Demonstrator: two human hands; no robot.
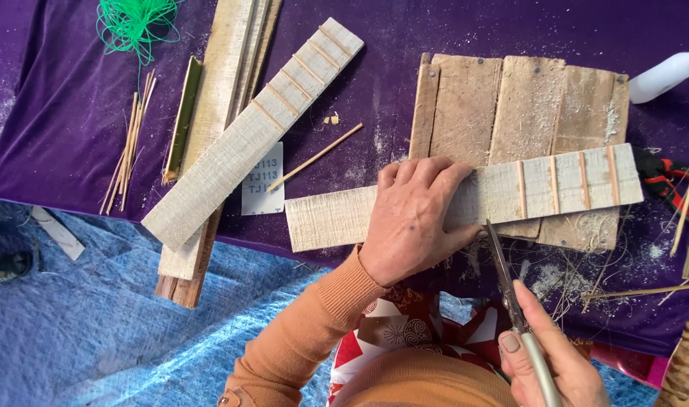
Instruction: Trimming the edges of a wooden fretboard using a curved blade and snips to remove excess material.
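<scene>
Head view, looking down on a work table covered in purple cloth (58,113). The left hand (412,222) lies flat, fingers spread and pressed down, on a long pale wooden slat (503,192) near the table's front edge. The slat's long axis runs left to right, rising slightly toward the right; its right end, carrying four thin strips glued crosswise, rests on a nailed plank board (510,98). The right hand (552,358) is closed around the handle of a narrow blade tool (501,264), probably scissors or a knife, though the view does not settle which. Its tip points up toward the slat's lower edge, just beside the left thumb.

Risk: the point stands close to the holding hand, so a slip along the slat's edge could nick the thumb. The slat's left end overhangs the board, so uneven pressure could tip or swing it.

A second slat (246,136) lies diagonally at left, beside bamboo splints (130,147) and green cord (133,22).
</scene>
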